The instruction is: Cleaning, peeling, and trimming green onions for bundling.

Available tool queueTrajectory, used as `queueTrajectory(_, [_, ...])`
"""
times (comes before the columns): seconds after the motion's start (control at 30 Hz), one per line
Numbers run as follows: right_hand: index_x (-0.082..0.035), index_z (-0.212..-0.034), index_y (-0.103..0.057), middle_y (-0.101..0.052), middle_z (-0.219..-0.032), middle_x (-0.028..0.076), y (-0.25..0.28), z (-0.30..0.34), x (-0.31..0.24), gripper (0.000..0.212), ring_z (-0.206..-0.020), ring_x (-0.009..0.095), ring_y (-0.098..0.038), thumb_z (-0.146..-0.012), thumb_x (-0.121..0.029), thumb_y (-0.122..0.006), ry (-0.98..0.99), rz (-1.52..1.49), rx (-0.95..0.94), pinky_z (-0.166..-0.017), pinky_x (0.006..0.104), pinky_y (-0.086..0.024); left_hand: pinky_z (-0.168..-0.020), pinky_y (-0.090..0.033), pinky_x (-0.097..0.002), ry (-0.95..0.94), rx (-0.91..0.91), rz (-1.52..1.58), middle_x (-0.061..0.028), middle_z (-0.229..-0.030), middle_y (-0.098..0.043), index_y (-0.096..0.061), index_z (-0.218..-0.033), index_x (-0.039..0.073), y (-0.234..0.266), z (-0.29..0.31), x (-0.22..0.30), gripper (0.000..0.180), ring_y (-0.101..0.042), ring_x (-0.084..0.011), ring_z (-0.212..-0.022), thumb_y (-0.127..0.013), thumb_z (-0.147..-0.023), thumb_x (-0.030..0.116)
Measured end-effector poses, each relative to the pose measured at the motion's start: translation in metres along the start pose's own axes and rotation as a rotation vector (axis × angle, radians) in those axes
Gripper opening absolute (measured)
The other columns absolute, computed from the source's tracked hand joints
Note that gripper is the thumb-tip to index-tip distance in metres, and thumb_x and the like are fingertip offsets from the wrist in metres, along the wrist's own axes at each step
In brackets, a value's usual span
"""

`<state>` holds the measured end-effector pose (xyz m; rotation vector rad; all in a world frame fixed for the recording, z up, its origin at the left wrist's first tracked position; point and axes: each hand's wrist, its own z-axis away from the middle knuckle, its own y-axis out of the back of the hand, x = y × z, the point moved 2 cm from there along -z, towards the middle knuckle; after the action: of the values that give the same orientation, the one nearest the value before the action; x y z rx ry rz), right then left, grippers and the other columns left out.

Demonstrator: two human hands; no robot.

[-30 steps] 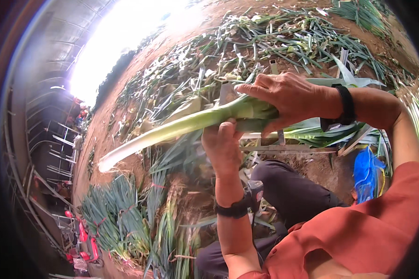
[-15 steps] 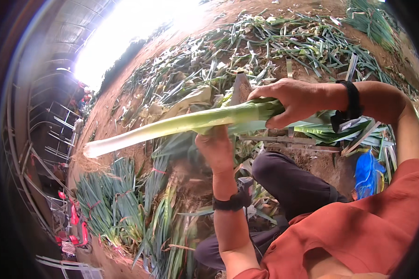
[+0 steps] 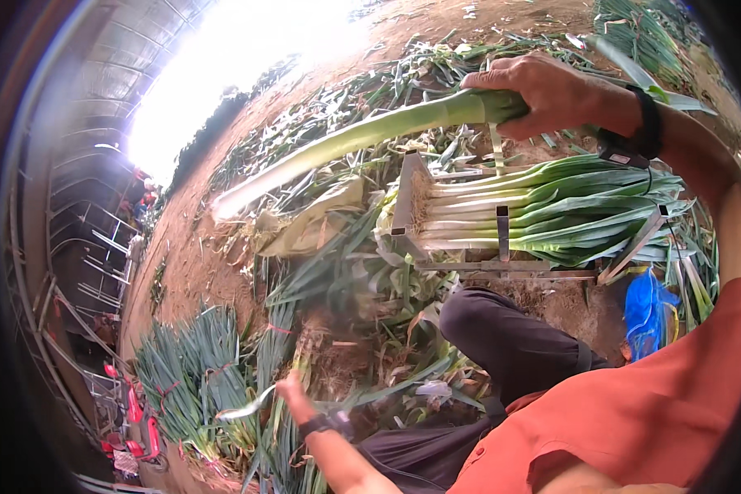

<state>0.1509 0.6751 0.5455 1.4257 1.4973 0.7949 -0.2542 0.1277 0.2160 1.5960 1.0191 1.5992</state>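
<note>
My right hand (image 3: 539,95) is closed around the green top of a long green onion (image 3: 362,136), held up with its white root end pointing left. Low on the left, my left hand (image 3: 295,397) is slightly blurred, with a pale peeled leaf strip (image 3: 247,407) at its fingers. Below my right hand, a metal rack (image 3: 407,198) holds a row of green onions (image 3: 543,202), roots at its left end and leaves to the right.
Tied bundles of green onions (image 3: 198,370) lie at the lower left. Stripped leaves (image 3: 346,152) litter the soil beyond the rack. A blue bag (image 3: 646,309) is by the rack's right end, and my bent knee (image 3: 490,325) is close to its near bar.
My right hand has lifted the green onion up and away, showing the rack's contents. My left hand has left the stalk and swung down left, with a peeled strip at its fingers.
</note>
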Motion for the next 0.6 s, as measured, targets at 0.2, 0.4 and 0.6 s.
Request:
queueTrajectory(0.2, [-0.009, -0.123, -0.050, -0.056, -0.085, 0.012, -0.037, 0.008, -0.035, 0.069, -0.075, 0.028, -0.059, -0.059, -0.027, -0.072, 0.106, 0.255, 0.017, -0.069, 0.0382, -0.049, -0.103, -0.031, -0.0462, -0.102, -1.079, 1.563, -0.0215, -0.132, -0.039, -0.034, -0.129, -0.003, 0.005, 0.188, 0.292, 0.058, -0.035, -0.0322, -0.126, -0.051, -0.089, 0.035])
queueTrajectory(0.4, [-0.015, -0.125, -0.048, -0.051, -0.096, 0.009, -0.081, 0.003, -0.043, 0.070, -0.089, 0.025, -0.054, -0.061, -0.029, -0.073, 0.254, 0.373, 0.127, -0.075, 0.0395, -0.046, -0.088, -0.048, -0.0386, 0.043, -0.874, 1.929, -0.0150, -0.107, -0.059, -0.049, -0.115, -0.001, 0.020, 0.256, 0.383, 0.033, -0.058, -0.0264, -0.100, -0.056, -0.088, 0.018])
queueTrajectory(0.6, [-0.017, -0.125, -0.049, -0.051, -0.096, 0.007, -0.089, 0.011, -0.037, 0.063, -0.093, 0.022, -0.052, -0.065, -0.025, -0.068, 0.293, 0.512, 0.104, -0.078, 0.0358, -0.042, -0.074, -0.055, -0.0322, 0.279, -0.829, 1.805, -0.0105, -0.093, -0.063, -0.055, -0.102, -0.001, -0.005, 0.265, 0.382, 0.024, -0.063, -0.0212, -0.083, -0.059, -0.086, 0.016])
